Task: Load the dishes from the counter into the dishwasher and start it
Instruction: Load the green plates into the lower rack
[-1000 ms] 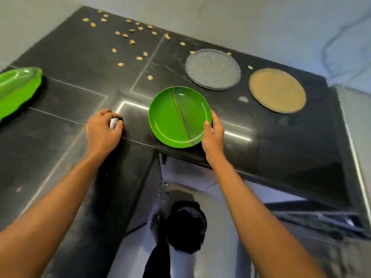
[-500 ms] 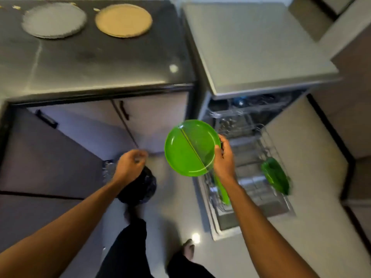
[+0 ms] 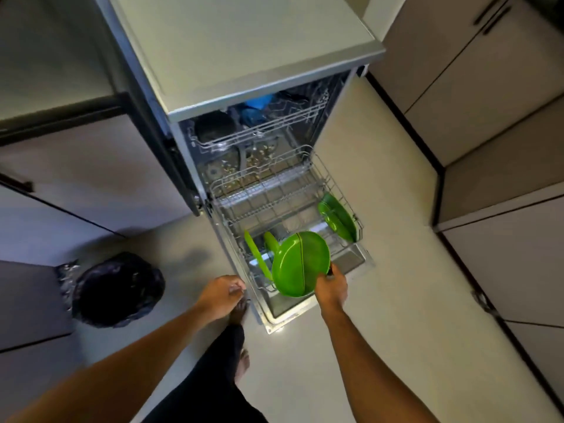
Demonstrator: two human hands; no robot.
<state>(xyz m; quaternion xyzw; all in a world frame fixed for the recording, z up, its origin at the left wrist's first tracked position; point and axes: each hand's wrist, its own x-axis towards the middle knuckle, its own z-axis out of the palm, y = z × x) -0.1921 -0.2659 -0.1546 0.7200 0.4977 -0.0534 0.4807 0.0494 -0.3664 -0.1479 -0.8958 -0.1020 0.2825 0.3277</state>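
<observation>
My right hand (image 3: 331, 288) grips the rim of a round green divided plate (image 3: 300, 264) and holds it tilted over the front of the pulled-out lower rack (image 3: 274, 193) of the open dishwasher (image 3: 244, 41). Two green dishes (image 3: 256, 254) stand on edge in the rack just left of the held plate. More green plates (image 3: 337, 216) lean at the rack's right side. My left hand (image 3: 221, 296) hangs beside the rack's front left corner with loosely curled fingers; whether it holds anything is unclear.
The upper rack (image 3: 253, 129) holds a blue item and a dark bowl. A bin lined with a black bag (image 3: 117, 290) stands on the floor to the left. Cabinets (image 3: 503, 117) line the right side. My leg and feet are below on the pale floor.
I have turned from the counter to the dishwasher. The green plate went from the counter top down to the lower rack in my right hand. My left hand left the counter.
</observation>
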